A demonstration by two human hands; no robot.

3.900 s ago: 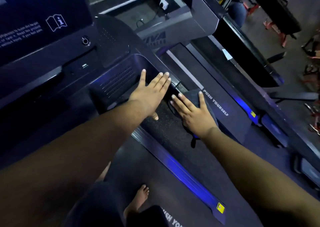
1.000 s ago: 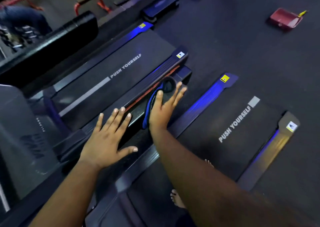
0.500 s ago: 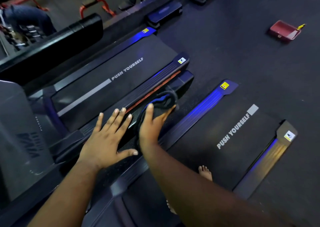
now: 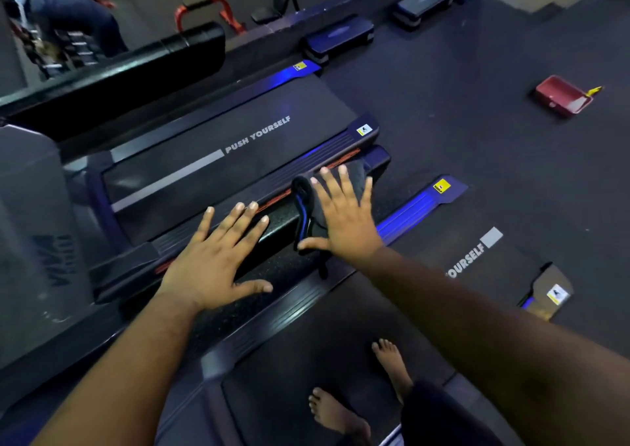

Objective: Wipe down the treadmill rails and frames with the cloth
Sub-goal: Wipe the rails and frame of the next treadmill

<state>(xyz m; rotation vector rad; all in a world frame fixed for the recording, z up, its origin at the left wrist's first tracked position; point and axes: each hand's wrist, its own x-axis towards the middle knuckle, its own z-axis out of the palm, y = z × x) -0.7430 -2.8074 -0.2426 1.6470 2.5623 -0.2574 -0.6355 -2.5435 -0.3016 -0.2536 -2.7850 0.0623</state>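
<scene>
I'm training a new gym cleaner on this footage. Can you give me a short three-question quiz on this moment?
1. True or false: the right hand presses the cloth with flat fingers.
2. What does the left hand rest on: A) the belt, B) the dark side frame, C) the floor?
3. What red thing lies on the floor at far right?

Key: 1 true; 2 B; 3 the dustpan.

The cloth (image 4: pixel 354 176) looks soft, dark and matt with a blue trim. The rail (image 4: pixel 283 219) beneath it is black with a rough speckled finish. The ribbed side strip (image 4: pixel 405 214) shines glossy under blue light.
</scene>
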